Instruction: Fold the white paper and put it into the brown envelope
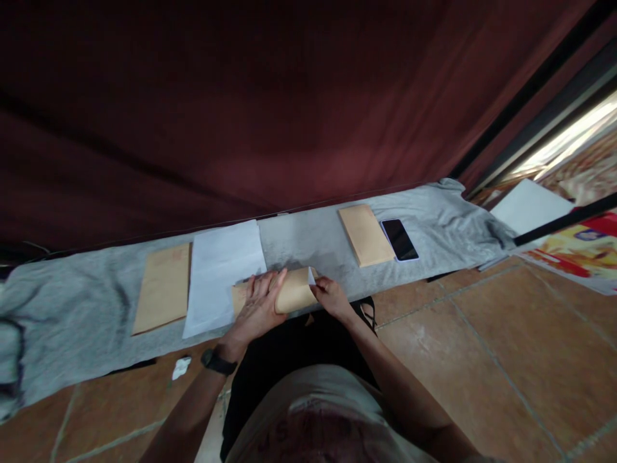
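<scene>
A brown paper envelope (pixel 295 292) lies crosswise at the front edge of the cloth-covered bench, bulging upward in its middle. My left hand (pixel 260 299) presses on its left part, thumb and fingers gripping the paper. At its right end, my right hand (pixel 331 296) pinches the edge by the opening, where a bit of white paper (pixel 311 276) shows. The right fingertips are partly hidden, so I cannot tell whether they hold the envelope, the white paper or both. Left of the envelope lies a stack of white paper sheets (pixel 216 270).
Another brown envelope (pixel 162 288) lies at the left, and a stack of brown envelopes (pixel 366 235) at the right beside a phone (pixel 400 240). Grey cloth (pixel 91 308) covers the bench. A dark red curtain (pixel 270 116) hangs behind. Crumpled white paper (pixel 181 367) is on the tiled floor.
</scene>
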`<state>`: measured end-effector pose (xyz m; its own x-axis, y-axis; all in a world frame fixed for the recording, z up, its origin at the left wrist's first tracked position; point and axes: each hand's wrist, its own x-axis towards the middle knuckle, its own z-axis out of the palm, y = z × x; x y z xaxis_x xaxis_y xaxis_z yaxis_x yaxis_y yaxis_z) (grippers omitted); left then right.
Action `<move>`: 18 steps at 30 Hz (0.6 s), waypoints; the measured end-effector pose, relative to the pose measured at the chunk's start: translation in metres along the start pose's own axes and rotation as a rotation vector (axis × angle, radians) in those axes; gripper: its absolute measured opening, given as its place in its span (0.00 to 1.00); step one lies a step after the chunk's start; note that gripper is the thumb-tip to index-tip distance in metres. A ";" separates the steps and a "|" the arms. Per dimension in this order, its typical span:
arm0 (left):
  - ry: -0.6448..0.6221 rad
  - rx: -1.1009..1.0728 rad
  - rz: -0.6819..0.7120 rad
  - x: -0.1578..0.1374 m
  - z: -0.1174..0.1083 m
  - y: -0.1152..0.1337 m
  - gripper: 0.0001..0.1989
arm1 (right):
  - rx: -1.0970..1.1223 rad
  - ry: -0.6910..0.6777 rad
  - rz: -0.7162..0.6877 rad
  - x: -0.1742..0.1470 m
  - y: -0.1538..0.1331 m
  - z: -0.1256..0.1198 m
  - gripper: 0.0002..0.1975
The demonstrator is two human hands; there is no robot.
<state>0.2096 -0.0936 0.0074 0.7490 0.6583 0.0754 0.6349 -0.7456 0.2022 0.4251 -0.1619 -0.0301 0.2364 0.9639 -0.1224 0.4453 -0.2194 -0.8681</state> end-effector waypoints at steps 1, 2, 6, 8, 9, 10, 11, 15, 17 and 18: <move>0.002 0.004 0.004 0.000 -0.001 0.000 0.52 | 0.023 0.019 0.003 -0.001 0.001 0.000 0.10; 0.004 0.009 0.008 0.001 -0.001 0.001 0.51 | 0.045 0.038 0.007 -0.002 0.002 -0.001 0.10; 0.011 0.024 0.022 0.002 -0.002 0.002 0.50 | 0.127 0.071 0.037 -0.003 0.005 0.000 0.12; 0.017 0.027 0.029 0.002 -0.003 0.002 0.50 | 0.189 0.107 0.065 -0.004 0.007 0.001 0.11; 0.021 0.030 0.033 0.003 -0.003 0.002 0.50 | 0.220 0.133 0.077 -0.004 0.008 0.002 0.10; 0.024 0.034 0.040 0.003 -0.003 0.002 0.50 | 0.248 0.159 0.084 -0.004 0.008 0.003 0.09; 0.028 0.041 0.046 0.004 -0.004 0.002 0.49 | 0.274 0.178 0.084 -0.004 0.009 0.005 0.08; 0.046 0.071 0.074 0.006 -0.004 0.001 0.49 | 0.385 0.260 0.090 -0.005 0.011 0.010 0.07; 0.048 0.080 0.092 0.008 -0.006 0.001 0.50 | 0.462 0.304 0.122 -0.004 0.012 0.010 0.11; 0.049 0.083 0.102 0.009 -0.007 0.001 0.49 | 0.516 0.306 0.140 -0.003 0.013 0.010 0.13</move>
<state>0.2157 -0.0875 0.0148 0.8016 0.5815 0.1392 0.5710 -0.8135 0.1101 0.4214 -0.1665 -0.0454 0.5340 0.8272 -0.1746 -0.0656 -0.1654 -0.9840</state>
